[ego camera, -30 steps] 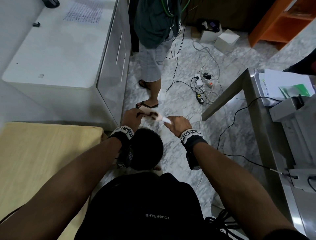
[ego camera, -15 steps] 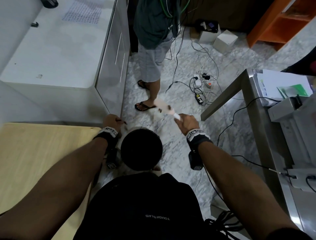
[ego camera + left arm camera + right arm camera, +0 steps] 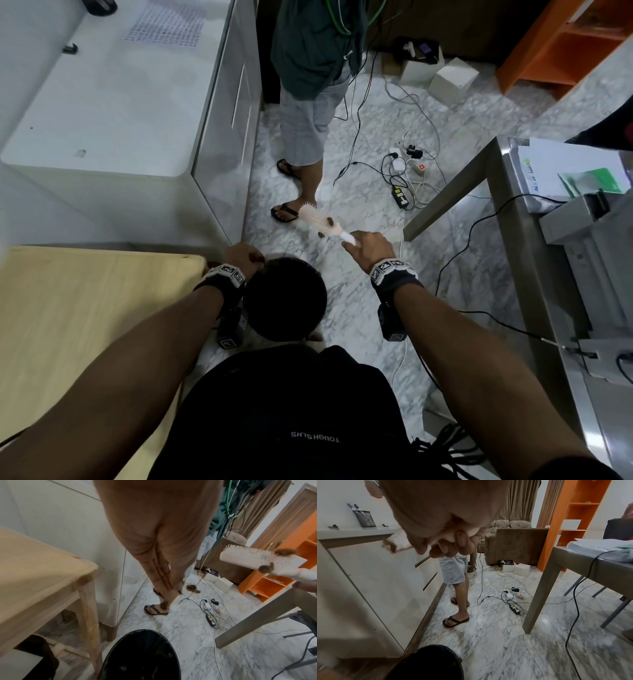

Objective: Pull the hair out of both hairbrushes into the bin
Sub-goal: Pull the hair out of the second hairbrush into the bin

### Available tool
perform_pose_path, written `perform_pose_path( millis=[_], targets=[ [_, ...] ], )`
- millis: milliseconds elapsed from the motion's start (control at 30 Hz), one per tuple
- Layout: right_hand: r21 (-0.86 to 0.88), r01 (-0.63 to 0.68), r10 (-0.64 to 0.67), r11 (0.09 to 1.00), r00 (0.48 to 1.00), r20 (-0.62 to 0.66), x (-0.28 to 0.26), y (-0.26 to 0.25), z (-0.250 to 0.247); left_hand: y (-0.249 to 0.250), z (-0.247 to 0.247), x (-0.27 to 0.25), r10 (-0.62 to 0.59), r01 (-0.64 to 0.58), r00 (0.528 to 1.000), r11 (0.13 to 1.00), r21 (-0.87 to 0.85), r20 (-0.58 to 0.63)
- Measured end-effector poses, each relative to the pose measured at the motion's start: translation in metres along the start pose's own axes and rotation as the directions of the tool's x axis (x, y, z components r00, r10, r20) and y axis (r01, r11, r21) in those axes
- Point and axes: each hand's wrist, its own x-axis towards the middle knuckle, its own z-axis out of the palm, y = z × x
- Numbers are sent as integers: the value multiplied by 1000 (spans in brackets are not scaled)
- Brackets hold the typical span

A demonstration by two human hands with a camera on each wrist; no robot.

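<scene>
The left hand (image 3: 164, 547) hangs with its fingers (image 3: 162, 577) straight, pressed side by side and pointing down, above the far edge of the black bin (image 3: 140, 657). A small clump of hair (image 3: 193, 588) is just beside the fingertips, and it is hard to tell if they touch it. Another bit of hair sits lower by the fingertips.

The right hand (image 3: 371, 248) reaches forward, its fingers (image 3: 462, 543) curled tight around the white handle of the hairbrush (image 3: 320, 222). The brush sticks out past the fingers, over the floor beyond the bin. Two brown tufts cling to the bristles near the handle. From the right wrist the brush is mostly hidden behind the hand and blurry. Only one hairbrush shows.
</scene>
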Motion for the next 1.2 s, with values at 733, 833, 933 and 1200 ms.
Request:
perform_pose_path(
  millis=[733, 833, 933, 1200],
  targets=[
    [-10, 99, -98, 995, 991, 87, 2, -24, 15, 51, 24, 15, -17, 258, 957, 502, -825, 289],
    [-7, 120, -119, 993, 990, 71, 2, -29, 13, 54, 26, 17, -55, 264, 964, 354, -897, 262],
    [-51, 123, -120, 991, 991, 56, 3, -28, 10, 52, 23, 17, -70, 257, 966, 352, -900, 248],
    [-102, -55, 53, 993, 998, -19, -5, 12, 4, -12, 12, 33, -288, 261, 949, 489, -832, 128]
  ],
)
